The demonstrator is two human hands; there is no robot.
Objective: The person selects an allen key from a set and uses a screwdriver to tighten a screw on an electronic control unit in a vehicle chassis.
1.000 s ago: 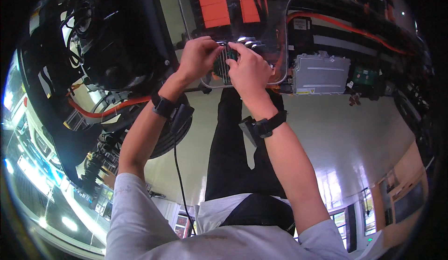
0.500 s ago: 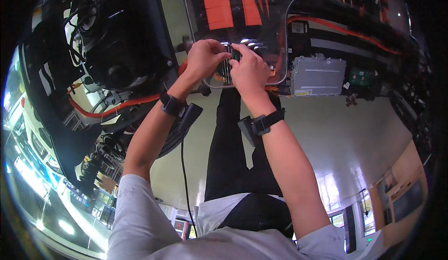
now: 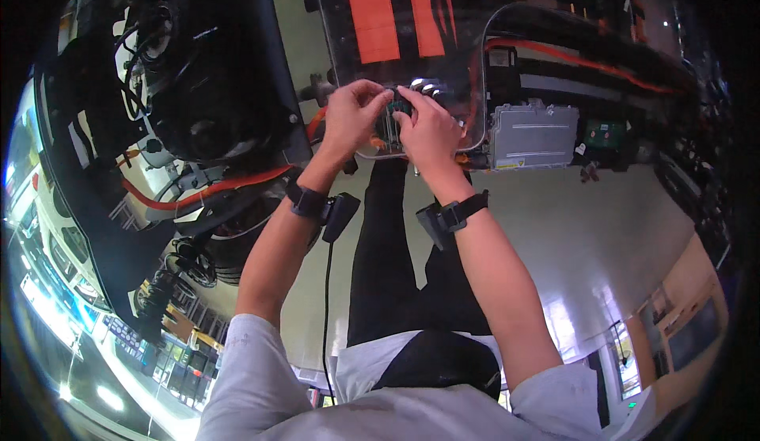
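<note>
My left hand [image 3: 349, 118] and my right hand [image 3: 428, 131] meet at a small ribbed metal part [image 3: 391, 121] on the near edge of a clear-covered assembly [image 3: 443, 53]. The fingers of both hands pinch that part from either side. Each wrist wears a black strap with a small black device, and a thin cable hangs from the left one [image 3: 326, 283]. The part itself is mostly hidden by my fingers.
Orange panels [image 3: 393, 9] and an orange cable [image 3: 586, 61] lie under the clear cover. A grey metal box [image 3: 532, 134] sits right of my hands. A large black machine with hoses and an orange cable [image 3: 198, 108] stands left. Glossy floor [image 3: 602, 235] spreads below.
Both hands have stayed together on the ribbed part, shifting slightly to the right along the assembly's edge. The fingers have closed in tighter around it.
</note>
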